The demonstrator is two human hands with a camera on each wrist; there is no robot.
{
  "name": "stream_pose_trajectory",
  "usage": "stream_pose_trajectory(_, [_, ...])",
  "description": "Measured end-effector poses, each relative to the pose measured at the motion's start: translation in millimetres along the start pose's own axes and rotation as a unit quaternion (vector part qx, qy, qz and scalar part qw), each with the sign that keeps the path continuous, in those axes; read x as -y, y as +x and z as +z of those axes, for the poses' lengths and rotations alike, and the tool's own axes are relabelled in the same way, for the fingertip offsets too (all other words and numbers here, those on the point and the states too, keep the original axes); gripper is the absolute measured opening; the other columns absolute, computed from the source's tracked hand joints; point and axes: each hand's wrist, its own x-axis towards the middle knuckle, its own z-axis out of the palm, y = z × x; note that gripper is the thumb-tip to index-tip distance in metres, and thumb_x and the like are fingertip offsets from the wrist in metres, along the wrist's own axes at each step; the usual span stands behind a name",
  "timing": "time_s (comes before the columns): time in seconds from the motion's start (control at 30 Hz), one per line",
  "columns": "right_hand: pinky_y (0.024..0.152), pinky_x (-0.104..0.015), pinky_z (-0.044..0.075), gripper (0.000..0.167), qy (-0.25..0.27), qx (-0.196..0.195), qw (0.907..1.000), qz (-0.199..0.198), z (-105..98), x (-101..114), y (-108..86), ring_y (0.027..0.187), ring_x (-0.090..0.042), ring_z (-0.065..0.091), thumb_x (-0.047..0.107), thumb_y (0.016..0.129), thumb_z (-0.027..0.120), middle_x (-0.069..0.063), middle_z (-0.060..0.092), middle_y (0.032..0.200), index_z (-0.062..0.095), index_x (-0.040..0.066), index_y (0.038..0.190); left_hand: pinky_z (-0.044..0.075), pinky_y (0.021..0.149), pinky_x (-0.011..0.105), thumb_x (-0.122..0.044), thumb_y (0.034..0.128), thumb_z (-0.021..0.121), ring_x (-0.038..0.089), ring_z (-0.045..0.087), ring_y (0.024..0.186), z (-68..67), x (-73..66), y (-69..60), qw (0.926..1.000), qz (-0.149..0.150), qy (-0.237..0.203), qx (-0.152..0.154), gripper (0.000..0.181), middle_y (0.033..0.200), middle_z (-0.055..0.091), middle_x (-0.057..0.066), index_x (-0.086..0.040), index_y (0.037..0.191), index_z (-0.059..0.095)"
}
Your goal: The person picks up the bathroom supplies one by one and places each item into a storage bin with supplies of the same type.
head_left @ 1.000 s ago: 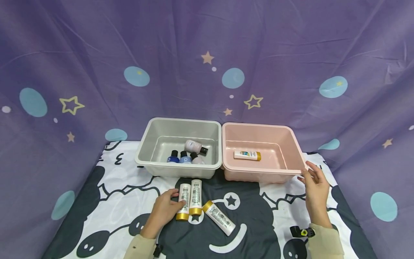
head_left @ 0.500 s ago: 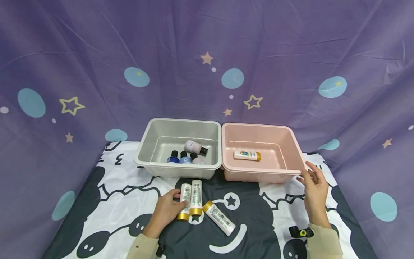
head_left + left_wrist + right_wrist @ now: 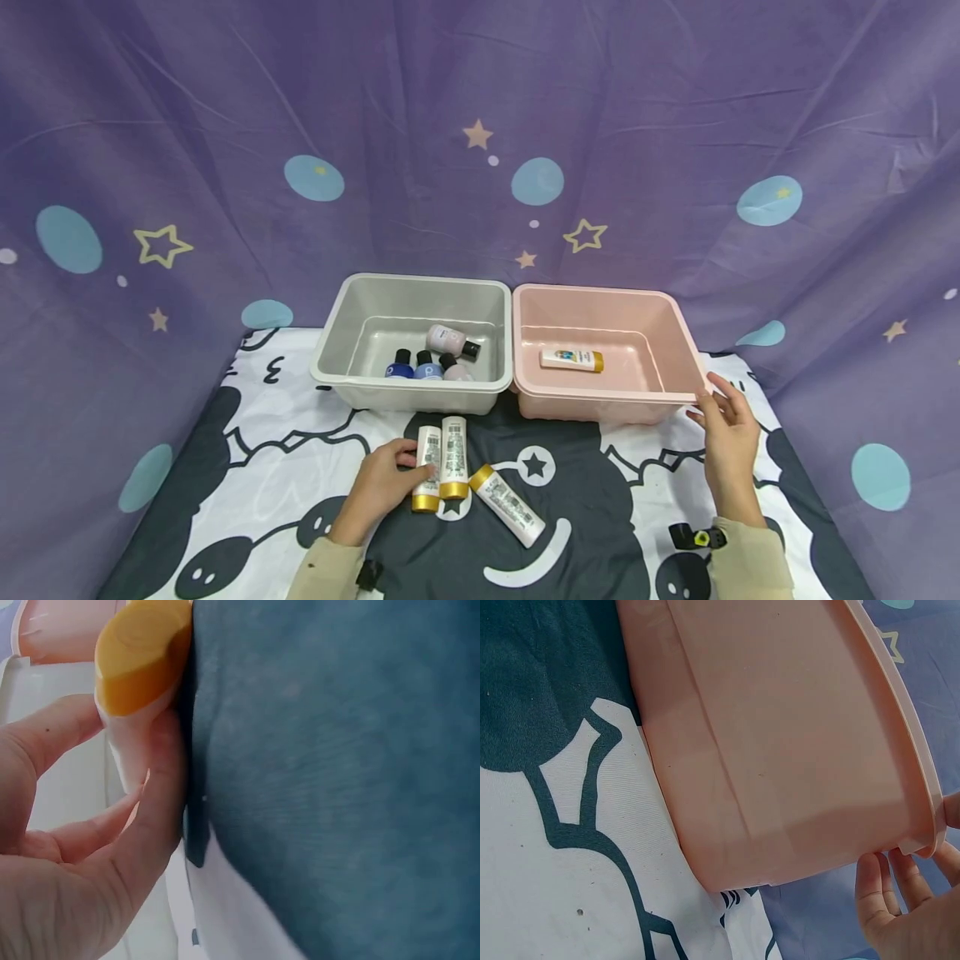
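My left hand (image 3: pixel 381 483) pinches a white tube with a gold cap (image 3: pixel 427 468) by its sides. In the left wrist view, thumb and fingers lie on either side of that tube (image 3: pixel 129 742), close to the cloth. Right beside it lies a second such tube (image 3: pixel 454 458), and a third tube (image 3: pixel 508 506) lies slanted to the right. My right hand (image 3: pixel 729 442) grips the front right corner of the pink bin (image 3: pixel 600 403); the right wrist view has fingers under the bin's rim (image 3: pixel 907 735). One more white tube (image 3: pixel 572 360) rests inside that bin.
A grey bin (image 3: pixel 412 395) stands against the pink one on the left. It holds several small black-capped bottles, among them a dark blue one (image 3: pixel 400 364) and a pale pink one (image 3: pixel 447 340). Behind hangs a purple curtain (image 3: pixel 420 100); a patterned cloth (image 3: pixel 300 433) covers the table.
The tube at my left hand has shifted very slightly, with its gap to the neighbouring tube changing a little. The right hand keeps its hold on the pink bin.
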Motion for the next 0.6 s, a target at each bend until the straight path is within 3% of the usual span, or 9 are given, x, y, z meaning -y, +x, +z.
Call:
stream_pose_trajectory(0.2, [0.071,-0.023,0.057,0.039,0.002,0.000,1.0000,0.002,0.1,0.0,-0.1,0.084,-0.014,0.069,0.003,0.095,0.067,-0.013,0.064,0.110,0.061,-0.001,0.133,0.054,0.078,0.044,-0.026,0.0818,0.084,0.020,0.067,0.083,-1.8,3.1,-0.5,0.9986,-0.016,-0.051,-0.004,0.056,0.091,0.071,0.004,-0.001,0.127,0.064])
stream_pose_trajectory(0.37, [0.071,-0.023,0.057,0.039,0.005,0.000,1.0000,0.004,-0.1,0.3,-0.1,0.083,-0.014,0.069,0.003,0.095,0.068,-0.013,0.065,0.109,0.062,0.000,0.133,0.056,0.070,0.037,-0.026,0.0816,0.084,0.020,0.068,0.081,-4.2,-3.6,-3.6,0.9947,-0.024,-0.100,0.000,0.059,0.094,0.072,0.006,-0.002,0.130,0.062])
stream_pose_trajectory(0.47, [0.071,-0.023,0.057,0.039,0.005,0.000,1.0000,0.004,-0.2,0.0,0.3,0.083,-0.015,0.069,0.003,0.095,0.067,-0.013,0.065,0.110,0.061,0.000,0.133,0.058,0.066,0.035,-0.026,0.0817,0.085,0.020,0.068,0.080,-5.6,-12.1,-6.7,0.9898,-0.026,-0.140,0.013,0.058,0.096,0.071,0.008,-0.003,0.130,0.062])
stream_pose_trajectory(0.6, [0.071,-0.024,0.057,0.039,0.010,0.001,0.9999,0.004,-0.1,0.1,1.1,0.084,-0.015,0.069,0.002,0.095,0.067,-0.013,0.065,0.110,0.061,-0.001,0.134,0.059,0.065,0.036,-0.022,0.0823,0.085,0.023,0.070,0.080,-8.3,-26.8,-11.2,0.9766,-0.017,-0.210,0.044,0.057,0.098,0.071,0.010,-0.004,0.131,0.062])
